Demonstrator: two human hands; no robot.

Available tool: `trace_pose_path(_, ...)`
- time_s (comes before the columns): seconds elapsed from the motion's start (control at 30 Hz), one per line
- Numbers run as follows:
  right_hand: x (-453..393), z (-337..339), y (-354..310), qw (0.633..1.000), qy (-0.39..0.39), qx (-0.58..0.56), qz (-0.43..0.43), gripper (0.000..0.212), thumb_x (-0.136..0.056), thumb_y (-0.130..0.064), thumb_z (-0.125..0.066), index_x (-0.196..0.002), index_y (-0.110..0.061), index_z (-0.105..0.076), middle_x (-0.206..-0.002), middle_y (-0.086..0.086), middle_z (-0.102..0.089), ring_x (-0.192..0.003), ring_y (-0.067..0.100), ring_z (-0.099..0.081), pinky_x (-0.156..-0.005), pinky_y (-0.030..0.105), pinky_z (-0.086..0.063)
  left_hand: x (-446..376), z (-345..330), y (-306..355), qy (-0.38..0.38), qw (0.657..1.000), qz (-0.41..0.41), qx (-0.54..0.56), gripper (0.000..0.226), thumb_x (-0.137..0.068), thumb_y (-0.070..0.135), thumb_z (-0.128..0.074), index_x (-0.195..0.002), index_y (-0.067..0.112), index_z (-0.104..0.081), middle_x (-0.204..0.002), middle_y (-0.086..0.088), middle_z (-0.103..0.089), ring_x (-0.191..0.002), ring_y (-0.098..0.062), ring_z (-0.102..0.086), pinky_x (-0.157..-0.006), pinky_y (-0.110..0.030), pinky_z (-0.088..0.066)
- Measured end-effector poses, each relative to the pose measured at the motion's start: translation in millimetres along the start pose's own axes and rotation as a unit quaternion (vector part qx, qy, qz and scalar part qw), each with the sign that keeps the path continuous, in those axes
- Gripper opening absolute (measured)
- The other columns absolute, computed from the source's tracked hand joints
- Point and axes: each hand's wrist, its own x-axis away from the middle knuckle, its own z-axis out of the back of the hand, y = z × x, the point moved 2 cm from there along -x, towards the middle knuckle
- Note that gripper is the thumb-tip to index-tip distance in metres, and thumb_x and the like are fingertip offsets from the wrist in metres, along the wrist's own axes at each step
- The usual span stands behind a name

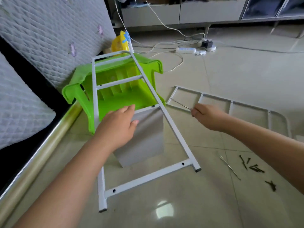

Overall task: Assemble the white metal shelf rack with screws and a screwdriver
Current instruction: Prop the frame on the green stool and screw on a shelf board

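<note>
Head view: the left hand [120, 125] lies open, fingers straight, on a white metal shelf panel [146, 139] inside the white tubular ladder-shaped frame [166, 112] propped on a green plastic stool [115, 89]. The right hand [207, 116] pinches a thin metal screwdriver [181, 104]; dark screws [253, 167] lie on the tiled floor [230, 71].

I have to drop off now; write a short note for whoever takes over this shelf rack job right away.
Left hand: open, resting on the white shelf panel, steadying it.
Right hand: grips the screwdriver, tip aimed toward the panel's corner.
Side frame leans on the overturned green stool; second side frame lies flat on the floor at right.
Loose screws lie on the tiles at right.
Done: one screw sits at the panel's top corner.
Left: remaining holes on the bottom bar are empty; second frame not yet attached.
</note>
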Motion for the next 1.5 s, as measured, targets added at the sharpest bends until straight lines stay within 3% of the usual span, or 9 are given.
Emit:
trace_pose_path(0.1, 4.9, -16.8, 27.9, 0.998, -0.015, -0.042, -0.033, 0.034, -0.100, -0.024, -0.029, -0.099, 0.002, -0.051, -0.087, 0.011, -0.049, -0.059, 0.020, -0.041, -0.053, 0.027, -0.031, -14.4, 1.4, 24.2, 0.013, 1.000, 0.007, -0.007, 0.053, -0.096, 0.024, -0.043, -0.145, 0.011, -0.027, -0.144, -0.010, -0.038, -0.128, -0.028, -0.041, -0.098, -0.034, -0.036)
trace_pose_path(0.2, 8.8, -49.0, 61.5, 0.994, -0.054, -0.037, -0.084, 0.033, -0.100, -0.023, -0.027, -0.074, -0.008, -0.041, -0.077, 0.010, -0.046, -0.055, 0.020, -0.043, -0.048, 0.026, -0.036, -27.4, -3.1, 50.4, 0.032, 0.999, 0.005, 0.003, 0.042, -0.096, 0.020, -0.042, -0.136, 0.007, -0.041, -0.135, -0.014, -0.047, -0.120, -0.031, -0.046, -0.092, -0.040, -0.040)
trace_pose_path(0.33, 20.5, -108.4, 113.5, 0.982, -0.098, 0.031, -0.158, 0.026, -0.097, -0.017, -0.034, -0.102, -0.003, -0.055, -0.104, 0.014, -0.055, -0.099, 0.031, -0.055, -0.076, 0.029, -0.041, -37.7, -12.5, 75.9, 0.076, 0.995, 0.026, 0.052, 0.031, -0.098, 0.028, -0.034, -0.089, 0.002, -0.049, -0.110, -0.022, -0.054, -0.102, -0.037, -0.050, -0.074, -0.039, -0.034)
trace_pose_path(0.47, 36.1, -144.5, 148.2, 0.967, -0.098, 0.081, -0.220, 0.030, -0.093, -0.019, -0.041, -0.115, -0.008, -0.059, -0.122, 0.012, -0.052, -0.111, 0.027, -0.051, -0.090, 0.031, -0.043, -51.6, -22.5, 86.4, 0.027, 0.994, 0.103, 0.032, 0.049, -0.094, 0.035, -0.046, -0.118, -0.007, -0.047, -0.133, -0.023, -0.044, -0.121, -0.036, -0.041, -0.096, -0.041, -0.033)
trace_pose_path(0.67, 52.4, -177.0, 161.7, 0.965, -0.071, 0.086, -0.239, 0.029, -0.094, -0.015, -0.037, -0.116, -0.012, -0.055, -0.121, 0.006, -0.055, -0.113, 0.023, -0.054, -0.085, 0.028, -0.045, -51.4, -28.3, 93.3, 0.018, 0.988, 0.154, 0.008, 0.052, -0.088, 0.016, -0.048, -0.134, -0.005, -0.033, -0.145, -0.017, -0.030, -0.134, -0.031, -0.028, -0.110, -0.044, -0.022)
trace_pose_path(0.9, 41.5, -175.0, 156.9, 0.952, -0.057, 0.077, -0.290, 0.029, -0.092, -0.009, -0.034, -0.117, -0.011, -0.049, -0.124, 0.007, -0.053, -0.116, 0.023, -0.052, -0.089, 0.029, -0.044, -50.3, -25.1, 95.9, 0.002, 0.987, 0.161, -0.005, 0.059, -0.084, 0.015, -0.050, -0.138, 0.003, -0.030, -0.139, -0.016, -0.038, -0.130, -0.030, -0.033, -0.108, -0.039, -0.024)
trace_pose_path(1.17, 21.4, -160.8, 144.3, 0.965, -0.068, 0.086, -0.238, 0.037, -0.089, -0.020, -0.041, -0.125, -0.010, -0.044, -0.131, 0.011, -0.044, -0.121, 0.027, -0.042, -0.097, 0.032, -0.038, -43.0, -15.6, 96.3, -0.028, 0.987, 0.156, 0.030, 0.041, -0.080, 0.017, -0.052, -0.120, 0.028, -0.057, -0.123, -0.009, -0.046, -0.118, -0.028, -0.043, -0.099, -0.029, -0.032)
trace_pose_path(1.33, 11.1, -146.4, 134.6, 0.977, -0.088, 0.030, -0.191, 0.024, -0.087, -0.017, -0.044, -0.105, -0.007, -0.056, -0.117, 0.014, -0.056, -0.110, 0.029, -0.052, -0.082, 0.030, -0.043, -41.1, -12.5, 102.1, -0.051, 0.983, 0.171, 0.049, 0.038, -0.081, 0.012, -0.050, -0.115, 0.025, -0.057, -0.126, -0.005, -0.049, -0.117, -0.026, -0.047, -0.089, -0.030, -0.039)
trace_pose_path(1.5, 7.1, -137.1, 118.5, 0.985, -0.087, -0.015, -0.145, 0.019, -0.090, -0.016, -0.041, -0.096, -0.008, -0.058, -0.109, 0.012, -0.062, -0.089, 0.023, -0.053, -0.069, 0.023, -0.034, -35.7, -15.0, 104.1, -0.038, 0.981, 0.177, 0.069, 0.033, -0.079, 0.008, -0.051, -0.107, 0.023, -0.059, -0.119, -0.003, -0.055, -0.108, -0.026, -0.052, -0.078, -0.027, -0.037)
